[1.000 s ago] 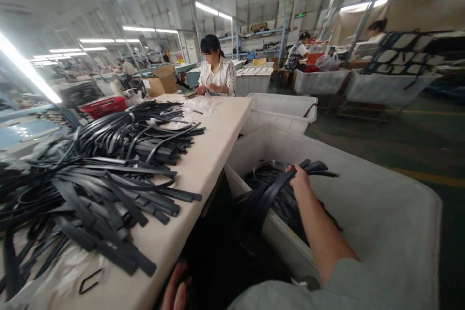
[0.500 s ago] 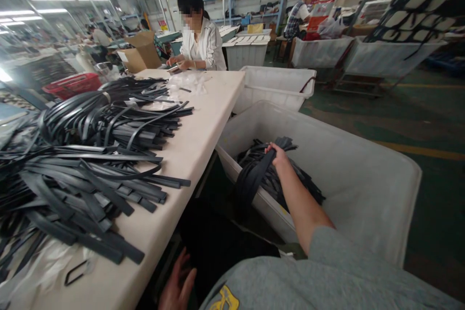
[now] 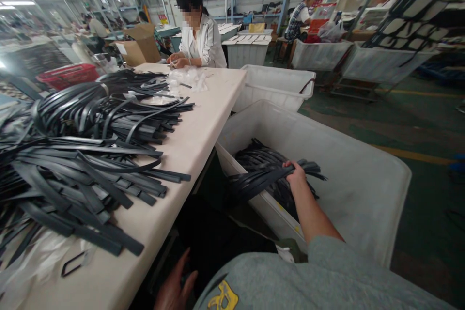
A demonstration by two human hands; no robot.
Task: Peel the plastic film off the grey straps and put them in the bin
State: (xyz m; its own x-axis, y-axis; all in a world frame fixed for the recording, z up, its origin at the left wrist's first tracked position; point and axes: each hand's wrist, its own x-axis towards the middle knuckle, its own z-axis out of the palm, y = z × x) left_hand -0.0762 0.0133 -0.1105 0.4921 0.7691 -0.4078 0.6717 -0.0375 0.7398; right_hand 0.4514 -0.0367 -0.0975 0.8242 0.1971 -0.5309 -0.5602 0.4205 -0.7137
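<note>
My right hand (image 3: 296, 174) is closed round a bundle of black straps (image 3: 261, 179) above the large white bin (image 3: 348, 174). One end of the bundle fans out past my fist; the other droops over the bin's near rim. Beneath it, more dark straps (image 3: 254, 152) lie inside the bin. Low in the view, my left hand (image 3: 177, 286) hangs beside the table edge with thumb and fingers apart, and nothing shows in it. Large heaps of black straps (image 3: 90, 169) cover the left part of the cream table (image 3: 214, 101).
Across the table a person in a white jacket (image 3: 209, 41) handles something small. A second white bin (image 3: 276, 82) stands behind mine. Clear plastic bags (image 3: 189, 77) and a black rectangular ring (image 3: 72, 264) lie on the table. A cardboard box (image 3: 138, 46) sits at the far end.
My right hand has moved slightly right and nearer to me with the straps, which now stretch more level across the bin's rim. My left hand has barely moved.
</note>
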